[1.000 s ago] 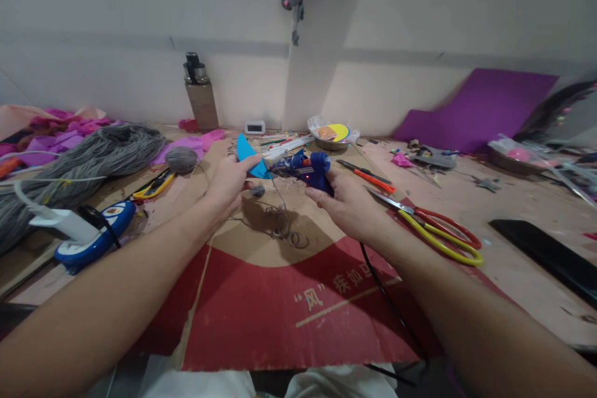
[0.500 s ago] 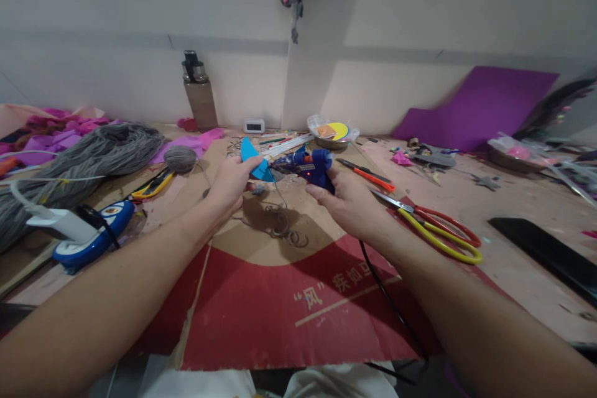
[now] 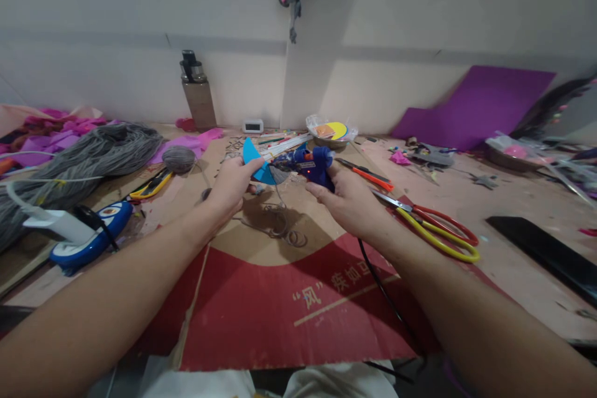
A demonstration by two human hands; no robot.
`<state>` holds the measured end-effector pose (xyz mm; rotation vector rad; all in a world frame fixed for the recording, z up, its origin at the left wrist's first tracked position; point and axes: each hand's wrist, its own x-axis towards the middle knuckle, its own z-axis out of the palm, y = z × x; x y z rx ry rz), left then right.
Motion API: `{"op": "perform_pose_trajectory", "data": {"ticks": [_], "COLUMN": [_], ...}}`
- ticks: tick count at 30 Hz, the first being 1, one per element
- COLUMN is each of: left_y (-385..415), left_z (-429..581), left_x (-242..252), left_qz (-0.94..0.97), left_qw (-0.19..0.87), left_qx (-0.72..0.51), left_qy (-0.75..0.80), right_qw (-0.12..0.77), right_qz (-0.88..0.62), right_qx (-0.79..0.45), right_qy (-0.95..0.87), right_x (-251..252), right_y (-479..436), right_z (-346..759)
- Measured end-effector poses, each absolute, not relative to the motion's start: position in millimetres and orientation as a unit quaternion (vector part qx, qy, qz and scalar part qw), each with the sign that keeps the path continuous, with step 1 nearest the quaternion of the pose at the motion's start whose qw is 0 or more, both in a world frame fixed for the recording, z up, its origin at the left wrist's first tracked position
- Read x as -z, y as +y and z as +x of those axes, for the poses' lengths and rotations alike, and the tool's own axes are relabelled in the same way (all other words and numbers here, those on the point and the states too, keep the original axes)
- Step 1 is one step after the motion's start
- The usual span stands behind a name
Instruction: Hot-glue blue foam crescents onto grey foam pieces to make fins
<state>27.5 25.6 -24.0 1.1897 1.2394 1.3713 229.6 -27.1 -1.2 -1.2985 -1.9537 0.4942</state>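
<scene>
My left hand (image 3: 234, 185) pinches a curved bright blue piece (image 3: 256, 161) between thumb and fingers. Wrapped round the handle of a dark blue glue gun (image 3: 318, 166) is my right hand (image 3: 345, 196). The gun points left, its nozzle at the blue piece's right edge; whether they touch I cannot tell. A small red light shows on the gun. Grey yarn (image 3: 278, 221) hangs from near the blue piece and lies in loose curls on the red and tan cardboard (image 3: 261, 311).
Right of my right hand lie scissors (image 3: 433, 233) with red and yellow handles, an orange cutter (image 3: 373, 178) and a black slab (image 3: 543, 255). On the left are a blue power strip (image 3: 91, 249), a yellow cutter (image 3: 153, 186), a grey yarn ball (image 3: 179, 159) and a yarn skein (image 3: 112, 152).
The blue piece has tilted slightly, showing more of its face beside the nozzle. Both hands keep their holds; the whole view has shifted a little.
</scene>
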Motion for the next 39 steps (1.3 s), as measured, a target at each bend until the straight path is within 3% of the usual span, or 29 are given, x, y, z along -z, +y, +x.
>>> {"op": "perform_pose_trajectory", "data": {"ticks": [39], "left_y": [32.6], "left_z": [14.8], "left_x": [12.3], "left_qz": [0.449], "left_qw": [0.427], "left_qx": [-0.597], "left_qy": [0.509], "right_qw": [0.328], "right_qz": [-0.517], "right_qx": [-0.179], "right_qy": [-0.77], "right_x": [-1.3], "right_y": [-30.7], "right_z": [227.6]}}
